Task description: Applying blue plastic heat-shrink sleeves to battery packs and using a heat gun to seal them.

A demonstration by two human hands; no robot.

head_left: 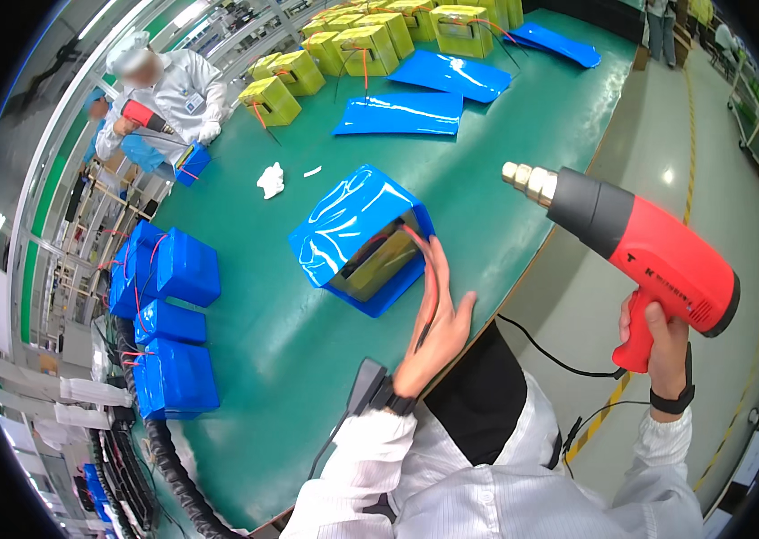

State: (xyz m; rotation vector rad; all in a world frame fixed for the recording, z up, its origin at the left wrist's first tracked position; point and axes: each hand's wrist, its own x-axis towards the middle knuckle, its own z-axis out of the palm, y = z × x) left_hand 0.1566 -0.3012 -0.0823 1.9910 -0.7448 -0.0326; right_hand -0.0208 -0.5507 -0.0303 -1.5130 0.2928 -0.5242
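In the head view, we see the blue sleeve [353,220] in the middle of the green table [281,359], glossy, wrinkled on top and loosely wrapped around a yellowish block [386,268], which shows through the open end facing us. Red and dark wires [431,292] come out of that end and run along our left hand [441,337]. Its fingers lie extended at the sleeve's right corner, the thumb spread away; how firmly they press, we cannot tell. Our right hand [662,346] has its fingers curled around the grip of a red and black heat gun [658,251], its metal nozzle pointing left, well apart from the sleeve. Dark lettering and a small mark sit on its red side. The table's edge slants past our left hand, with grey floor [568,296] beyond; green surface stretches from the sleeve to the blue packs [177,377] on the left and the flat blue sheets [397,115] ahead
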